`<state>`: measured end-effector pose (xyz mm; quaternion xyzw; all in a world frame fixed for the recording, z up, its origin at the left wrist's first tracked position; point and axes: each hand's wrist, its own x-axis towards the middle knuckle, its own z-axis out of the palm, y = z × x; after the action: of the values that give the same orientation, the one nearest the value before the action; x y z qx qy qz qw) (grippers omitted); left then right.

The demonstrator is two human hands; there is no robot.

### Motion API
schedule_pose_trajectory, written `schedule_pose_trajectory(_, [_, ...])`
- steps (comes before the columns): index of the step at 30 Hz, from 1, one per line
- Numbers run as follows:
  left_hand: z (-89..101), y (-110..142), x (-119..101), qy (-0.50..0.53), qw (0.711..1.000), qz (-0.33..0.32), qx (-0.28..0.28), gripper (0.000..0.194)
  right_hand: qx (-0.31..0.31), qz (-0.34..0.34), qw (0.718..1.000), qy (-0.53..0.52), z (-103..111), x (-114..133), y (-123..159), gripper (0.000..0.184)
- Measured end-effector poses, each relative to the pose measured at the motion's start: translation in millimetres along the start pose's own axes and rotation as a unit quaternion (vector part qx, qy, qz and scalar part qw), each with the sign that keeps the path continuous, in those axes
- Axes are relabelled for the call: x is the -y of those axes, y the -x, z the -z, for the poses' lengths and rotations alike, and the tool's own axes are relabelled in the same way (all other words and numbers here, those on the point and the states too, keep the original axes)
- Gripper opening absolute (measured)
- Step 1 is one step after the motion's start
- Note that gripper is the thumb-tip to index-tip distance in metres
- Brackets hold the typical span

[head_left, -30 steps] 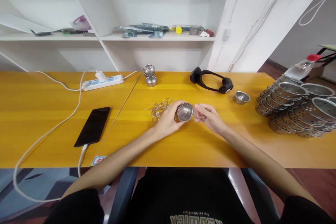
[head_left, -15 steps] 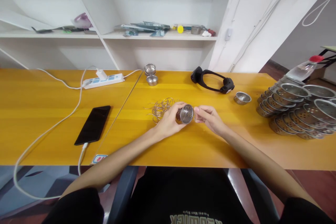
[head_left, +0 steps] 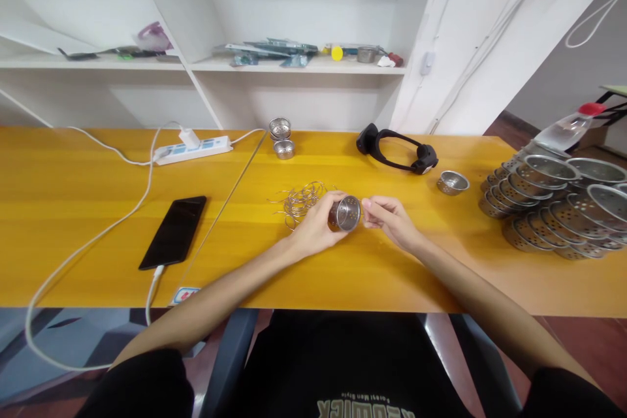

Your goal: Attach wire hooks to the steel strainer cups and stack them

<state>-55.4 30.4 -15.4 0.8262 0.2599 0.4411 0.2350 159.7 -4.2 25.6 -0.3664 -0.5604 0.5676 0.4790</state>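
My left hand [head_left: 317,225] is wrapped round a perforated metal cup [head_left: 348,213], tilted so its open mouth faces right and toward me. Just right of the cup's rim, my right hand [head_left: 392,222] is closed in a pinch, thumb against the fingers. Whatever lies between those fingertips is too small to make out. A tangle of thin metal wire pieces [head_left: 298,204] lies on the table behind and left of my left hand, which partly covers it.
Stacked perforated cups [head_left: 548,209] and a red-capped bottle [head_left: 563,130] stand at right. One shallow cup [head_left: 452,183] sits nearby, and small cups [head_left: 283,149] stand at the back. A black headset [head_left: 396,150], a phone [head_left: 174,233] and a power strip [head_left: 196,150] rest on the table.
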Motion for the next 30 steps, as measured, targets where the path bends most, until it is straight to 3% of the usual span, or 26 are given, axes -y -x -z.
schedule_pose_trajectory(22, [-1.0, 2, 1, -0.005, 1.0, 0.003, -0.005, 0.064, 0.01, 0.009, 0.999, 0.047, -3, 5, 0, 0.053])
schedule_pose_trajectory(30, [3.4, 5, 7, -0.025, 0.998, -0.048, 0.031, 0.064, 0.055, -0.001, 0.993, 0.103, -4, 6, 2, 0.049])
